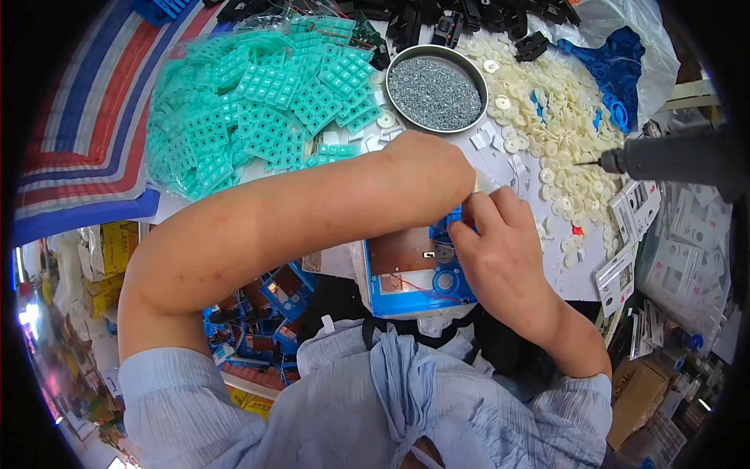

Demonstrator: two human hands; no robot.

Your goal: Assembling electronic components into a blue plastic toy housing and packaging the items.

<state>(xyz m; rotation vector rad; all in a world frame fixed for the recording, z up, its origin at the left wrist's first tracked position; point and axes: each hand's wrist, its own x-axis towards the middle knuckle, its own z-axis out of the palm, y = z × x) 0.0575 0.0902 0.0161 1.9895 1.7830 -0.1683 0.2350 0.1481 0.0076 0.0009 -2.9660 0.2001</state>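
Note:
A blue plastic casing (410,303) lies at the table's near edge, in front of my body. It holds a brown circuit board (398,254), a round blue ring and thin red wires. My right hand (504,254) bends over the casing's right side, its fingers closed and pressed together near the upper right corner. What they pinch, if anything, is too small to make out. My left arm reaches across above the casing, and my left hand (439,168) is turned downward beside the right fingertips. Its own fingers are hidden behind the hand.
Beyond my arm lie turquoise keypads (258,102), a round tin (485,94) of small metal screws, and cream plastic discs (558,148). A dark electric screwdriver (676,160) points in from the right. Printed cards (617,277) lie along the right edge; more blue casings (285,293) sit lower left.

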